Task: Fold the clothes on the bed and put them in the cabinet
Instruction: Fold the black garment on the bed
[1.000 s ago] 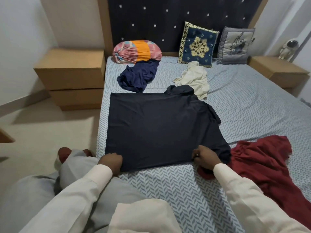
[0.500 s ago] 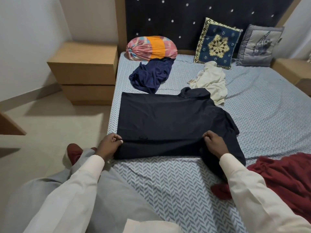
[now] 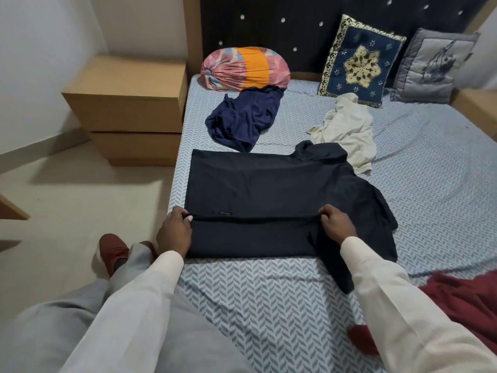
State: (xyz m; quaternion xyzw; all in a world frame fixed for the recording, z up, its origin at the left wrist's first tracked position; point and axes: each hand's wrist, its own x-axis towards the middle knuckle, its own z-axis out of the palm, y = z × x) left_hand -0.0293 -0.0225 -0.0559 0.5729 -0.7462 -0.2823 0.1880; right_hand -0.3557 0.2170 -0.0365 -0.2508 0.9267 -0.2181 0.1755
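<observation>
- Nearest foreground: a grey trouser leg (image 3: 40, 332) and a reddish-brown slipper (image 3: 111, 251) on the beige floor, at the left edge of the bed (image 3: 255, 292). Two cream sleeves reach forward and hide part of the pale blue, herringbone-printed sheet.
- Crumpled dark red cloth (image 3: 462, 305): lower right on the sheet, partly hidden behind the right sleeve.
- Left hand (image 3: 174, 230): thumb and curled fingers pinch the left end of the shirt's doubled-over edge.
- Right hand (image 3: 336, 224): fingers curled, pinching the right end of the same edge.
- Large dark navy short-sleeved shirt (image 3: 269, 189): smooth, matte fabric spread flat on the near-left part of the bed. Its near strip lies turned over as a straight band between the hands, and a sleeve trails off to the right.
- Rumpled blue garment (image 3: 242, 119): beyond the shirt, close to it; its far end touches the bolster.
- Creased cream garment (image 3: 347, 130): right of it, its near end touching the shirt's collar.
- Round pink-and-orange striped bolster (image 3: 244, 68), square navy cushion with gold embroidery (image 3: 360, 63) and grey cushion (image 3: 433, 65): in a row against the dark studded headboard (image 3: 295, 22).
- Light wooden two-drawer bedside unit (image 3: 129, 103): on the floor, left of the bed's head.
</observation>
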